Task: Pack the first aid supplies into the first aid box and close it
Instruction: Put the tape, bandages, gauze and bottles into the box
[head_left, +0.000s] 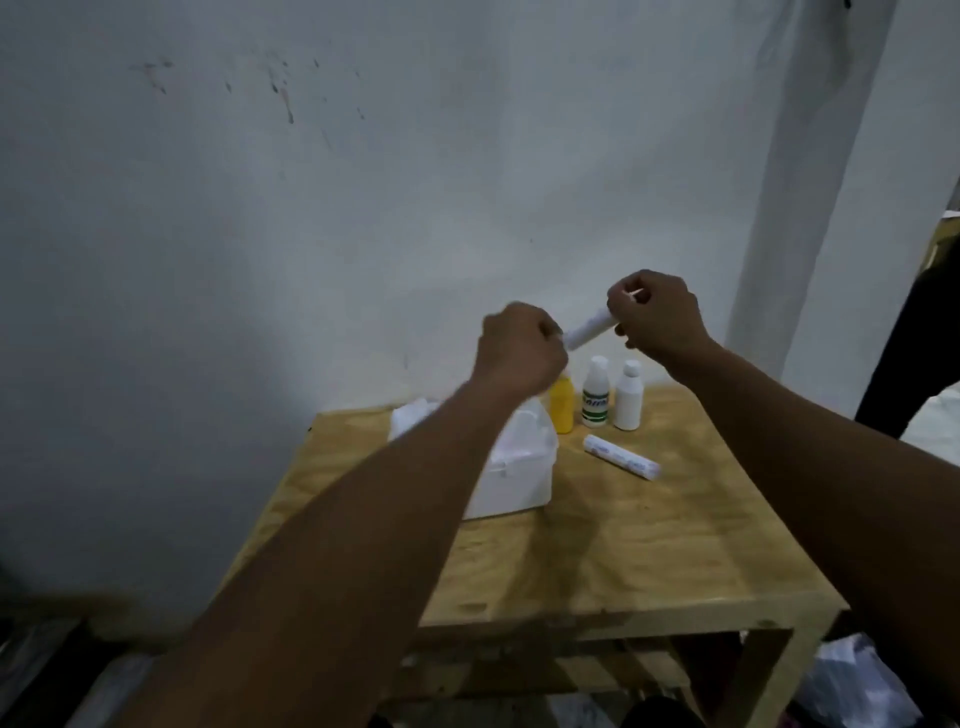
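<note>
Both hands are raised above the wooden table (649, 551) and hold one white wrapped roll (589, 328) between them. My left hand (519, 348) grips its lower left end; my right hand (657, 317) grips its upper right end. Below, the white first aid box (519, 467) stands on the table, partly hidden by my left forearm. A second white roll (621, 457) lies on the table to the right of the box. Behind it stand a yellow bottle (562, 405), a white bottle with a green label (596, 395) and a plain white bottle (628, 397).
A pale wall rises right behind the table. White cloth or packaging (413, 418) lies at the table's back left. A dark figure or garment (914, 332) is at the right edge. Plastic bags (857, 680) lie on the floor at the lower right.
</note>
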